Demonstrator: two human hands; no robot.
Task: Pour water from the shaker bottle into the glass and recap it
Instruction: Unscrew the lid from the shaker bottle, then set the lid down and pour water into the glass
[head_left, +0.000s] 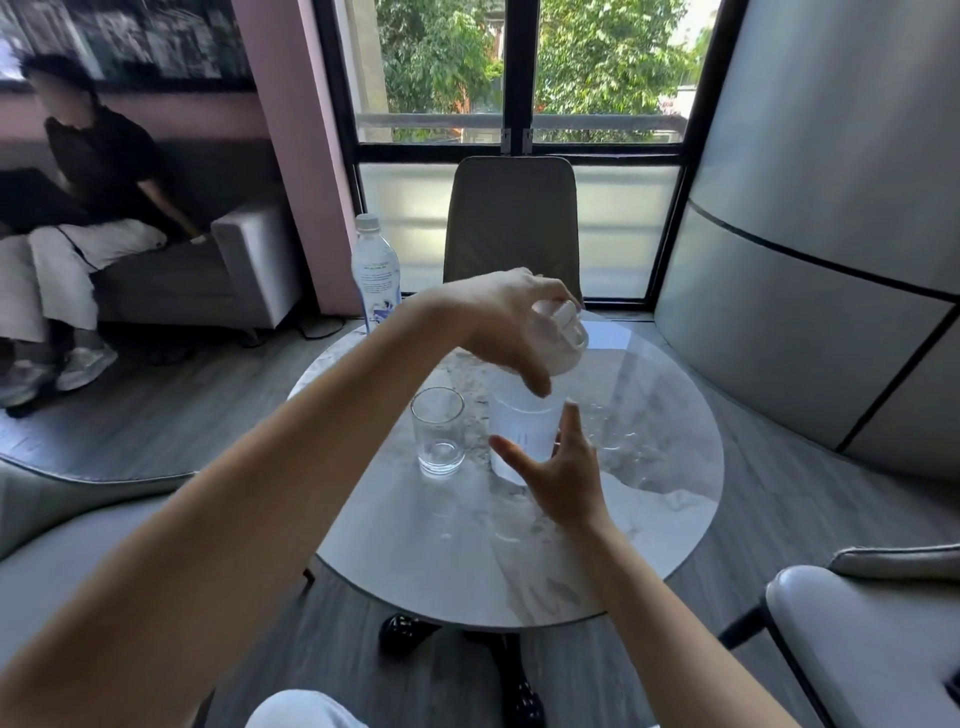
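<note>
Showing printed lines and a blue mark on the white label of the plastic water bottle at the far edge of the table, all too small and blurred for reading. Carrying a faint patch of small print on the side of the translucent shaker bottle, likewise not legible. Displaying no other readable words, brands, numbers or signs anywhere in view.

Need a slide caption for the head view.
Left hand holds white lid above translucent shaker bottle; right hand open beside it.
</note>
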